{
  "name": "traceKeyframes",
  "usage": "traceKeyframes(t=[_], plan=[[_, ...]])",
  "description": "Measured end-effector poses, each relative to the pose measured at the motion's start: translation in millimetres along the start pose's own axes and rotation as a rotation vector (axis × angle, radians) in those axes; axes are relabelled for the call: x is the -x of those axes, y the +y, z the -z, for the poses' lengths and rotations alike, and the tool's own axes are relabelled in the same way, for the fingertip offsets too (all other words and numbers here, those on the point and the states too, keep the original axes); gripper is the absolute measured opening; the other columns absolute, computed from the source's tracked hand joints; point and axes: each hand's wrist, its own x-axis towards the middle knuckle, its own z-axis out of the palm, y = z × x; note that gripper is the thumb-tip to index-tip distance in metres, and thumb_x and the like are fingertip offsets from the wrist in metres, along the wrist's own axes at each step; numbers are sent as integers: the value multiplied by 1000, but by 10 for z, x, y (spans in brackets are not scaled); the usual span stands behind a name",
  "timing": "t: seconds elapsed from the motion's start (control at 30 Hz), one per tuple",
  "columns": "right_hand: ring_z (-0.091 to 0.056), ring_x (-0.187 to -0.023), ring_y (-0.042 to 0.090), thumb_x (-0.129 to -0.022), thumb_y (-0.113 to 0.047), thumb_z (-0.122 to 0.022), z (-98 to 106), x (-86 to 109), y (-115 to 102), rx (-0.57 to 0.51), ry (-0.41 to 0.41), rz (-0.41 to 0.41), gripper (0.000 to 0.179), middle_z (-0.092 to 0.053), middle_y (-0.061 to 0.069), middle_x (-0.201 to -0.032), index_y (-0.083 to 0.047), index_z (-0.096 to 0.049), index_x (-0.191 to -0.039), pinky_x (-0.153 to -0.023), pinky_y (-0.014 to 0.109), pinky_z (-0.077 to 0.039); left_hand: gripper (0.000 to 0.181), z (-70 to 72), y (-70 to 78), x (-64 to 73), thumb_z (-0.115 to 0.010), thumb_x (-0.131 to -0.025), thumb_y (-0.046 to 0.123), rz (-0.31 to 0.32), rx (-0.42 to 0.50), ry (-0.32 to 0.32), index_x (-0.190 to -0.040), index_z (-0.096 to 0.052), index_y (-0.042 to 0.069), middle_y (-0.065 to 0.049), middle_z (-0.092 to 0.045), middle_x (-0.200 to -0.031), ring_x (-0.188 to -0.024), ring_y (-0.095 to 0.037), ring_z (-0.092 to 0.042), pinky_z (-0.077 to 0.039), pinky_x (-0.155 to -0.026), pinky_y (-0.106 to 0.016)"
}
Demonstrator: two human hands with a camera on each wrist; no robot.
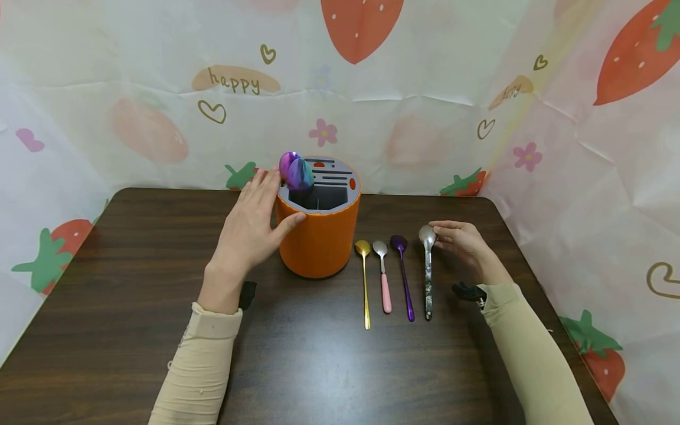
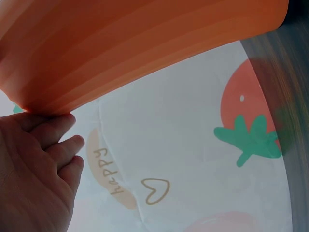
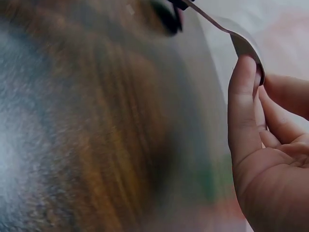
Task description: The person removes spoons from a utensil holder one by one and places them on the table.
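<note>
My left hand point(image 1: 248, 227) rests with fairly straight fingers against the side of an orange round utensil holder point(image 1: 319, 248), thumb near its front rim. The left wrist view shows the fingertips point(image 2: 63, 123) at the orange wall. Two iridescent purple-blue spoons point(image 1: 301, 175) stand in the holder, bowls up. At the right end of a row of spoons, my right hand point(image 1: 467, 245) pinches the silver bowl of a spoon with a dark patterned handle point(image 1: 428, 289). In the right wrist view, the bowl point(image 3: 247, 48) sits between thumb and finger.
Left of that spoon lie a purple spoon point(image 1: 405, 277), a pink-handled spoon point(image 1: 385, 283) and a gold spoon point(image 1: 365, 283), side by side on the dark wooden table point(image 1: 297, 366). A strawberry-print cloth point(image 1: 372, 77) hangs behind and at the sides.
</note>
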Motion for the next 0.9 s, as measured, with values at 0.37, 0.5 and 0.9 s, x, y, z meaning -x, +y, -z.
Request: traceKeyframes(t=[0.37,0.5,0.9], plan=[[-66,-85,6,-107,-4,-56,-51,-68,138,169,23,-32,47,-65,0,-110,22,-44,-144,-80,22,-61,92,0,-6,3,-50,-102,64,-3,-2,6,-167,-18,7,-14,-23,-172,-161,-28,-9,-9,-130,-48],[-67,-79,5,-107,-3,-56,-88,-79,147,232,35,-28,46,-64,3,-105,22,-45,-143,-78,22,-61,92,1,-6,4,-51,-102,64,-2,-5,10,-167,-18,8,-13,-23,-172,-161,-28,-9,-9,-130,-47],[-68,-71,8,-105,-3,-58,-133,-124,158,441,81,22,36,-69,6,-90,22,-58,-131,-73,26,-63,92,0,-4,4,-52,-102,63,0,-5,9,-167,-18,8,-14,-24,-171,-161,-28,-9,-9,-130,-48]])
